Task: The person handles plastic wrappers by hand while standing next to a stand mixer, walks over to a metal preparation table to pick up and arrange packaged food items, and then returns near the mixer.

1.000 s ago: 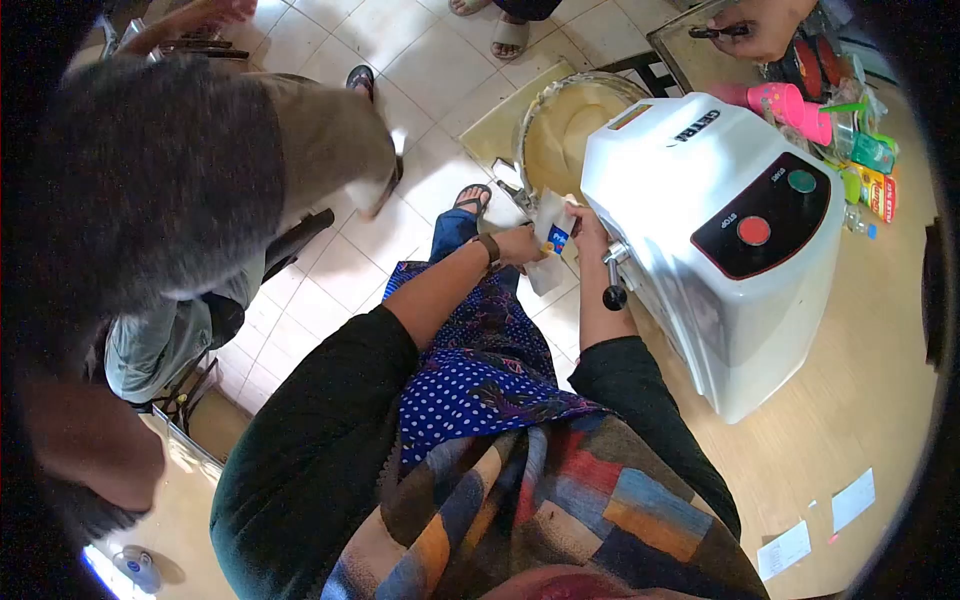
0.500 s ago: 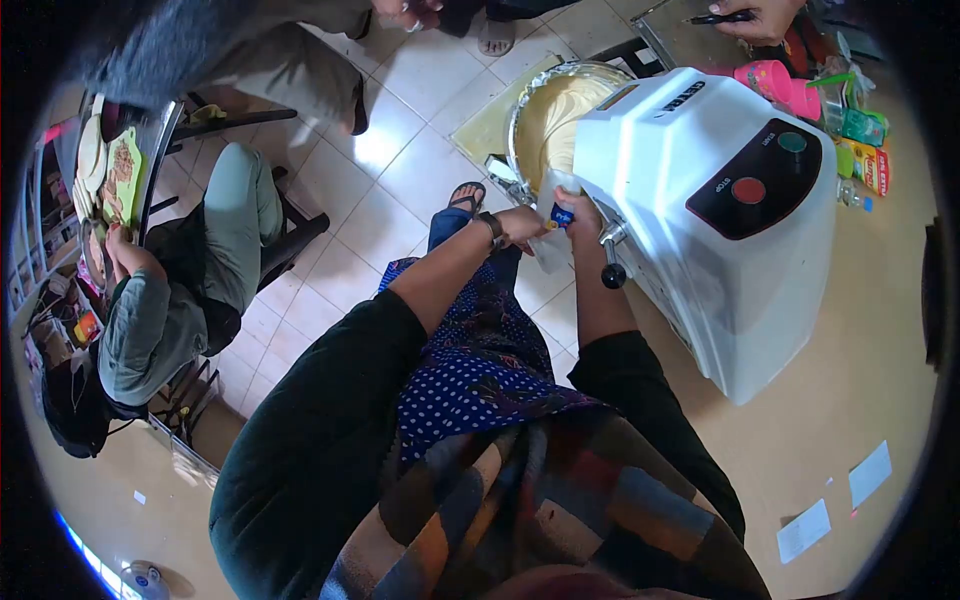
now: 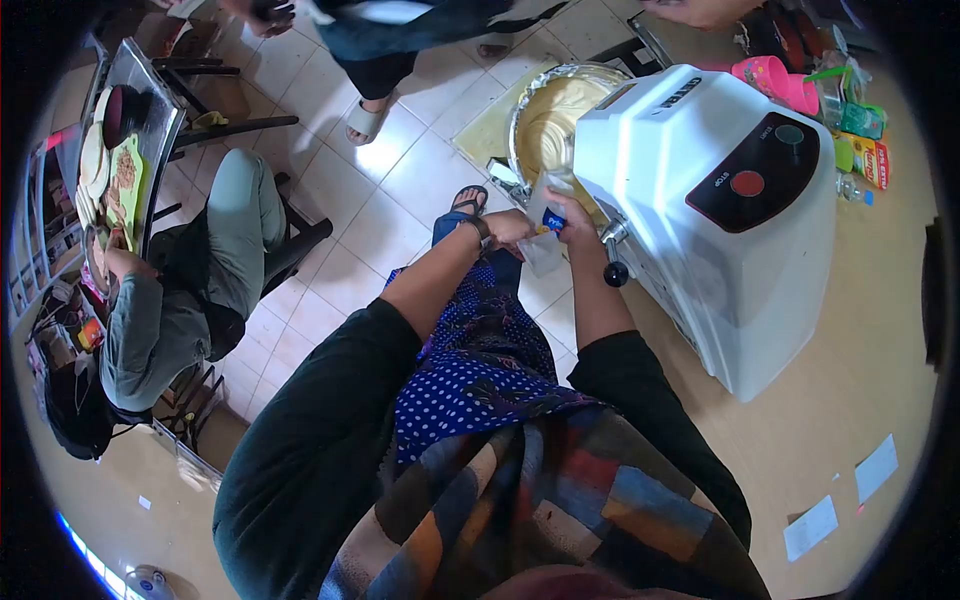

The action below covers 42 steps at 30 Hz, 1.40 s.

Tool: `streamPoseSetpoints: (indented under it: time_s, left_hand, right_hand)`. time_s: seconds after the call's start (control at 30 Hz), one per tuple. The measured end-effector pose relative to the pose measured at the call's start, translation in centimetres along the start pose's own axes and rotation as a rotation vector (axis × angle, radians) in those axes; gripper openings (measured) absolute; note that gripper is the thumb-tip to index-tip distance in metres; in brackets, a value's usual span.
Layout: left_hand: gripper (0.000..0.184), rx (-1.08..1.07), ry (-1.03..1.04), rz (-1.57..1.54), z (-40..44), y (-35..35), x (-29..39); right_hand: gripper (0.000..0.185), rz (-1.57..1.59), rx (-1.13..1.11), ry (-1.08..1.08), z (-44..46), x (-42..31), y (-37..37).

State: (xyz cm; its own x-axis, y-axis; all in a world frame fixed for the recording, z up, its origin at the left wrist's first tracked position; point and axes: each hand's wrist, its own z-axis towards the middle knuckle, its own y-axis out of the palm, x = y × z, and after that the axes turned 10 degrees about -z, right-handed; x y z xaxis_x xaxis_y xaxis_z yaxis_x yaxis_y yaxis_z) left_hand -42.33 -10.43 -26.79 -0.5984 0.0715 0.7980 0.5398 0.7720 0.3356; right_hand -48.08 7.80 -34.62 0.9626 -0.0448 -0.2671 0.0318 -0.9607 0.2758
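Close beside the mixing bowl (image 3: pixel 517 102) of pale yellow batter (image 3: pixel 550 135), both my hands are at a pale, partly see-through packet with a blue label (image 3: pixel 553 219). My right hand (image 3: pixel 577 218) is closed around its labelled part, just below the bowl's rim. From the left, my left hand (image 3: pixel 511 229) grips the packet's other side, with its fingertips partly hidden. A translucent lower part (image 3: pixel 543 256) hangs between my hands. The white stand mixer (image 3: pixel 690 190), with its black-knobbed lever (image 3: pixel 616 272), stands right of my right hand.
A seated person (image 3: pixel 160 320) works at a table with a green tray (image 3: pixel 124 185) at left. Another person (image 3: pixel 400 45) stands on the tiled floor beyond. Pink cups (image 3: pixel 765 77), a yellow packet (image 3: pixel 872 160) and a small bottle (image 3: pixel 853 192) lie behind the mixer.
The person in pale trousers at upper left has moved out, uncovering more of the table. A person in dark clothes now stands at the top. My hands stay nearly in place at the packet.
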Motion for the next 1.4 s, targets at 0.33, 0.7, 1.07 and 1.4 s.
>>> streamPoseSetpoints:
  time_s: [0.33, 0.7, 1.07, 1.4]
  left_hand:
    - [0.027, -0.027, -0.072, -0.101, -1.1, 0.6, 1.3]
    - [0.026, -0.15, 0.351, 0.63, -3.4, -1.2, -1.5]
    - [0.034, 0.381, -0.413, 0.467, -10.3, -1.4, -1.1]
    - [0.027, 0.226, -0.365, 0.715, -6.2, -1.6, -14.7]
  right_hand:
    - [0.039, -0.098, 0.233, -0.123, 6.6, 1.4, -3.7]
    - [0.018, -0.266, 0.293, -0.491, 2.1, -0.5, -0.8]
    - [0.026, -2.073, 0.85, -0.753, -0.3, 0.3, 8.2]
    - [0.022, -2.23, 0.645, -0.805, -3.5, 0.0, 8.0]
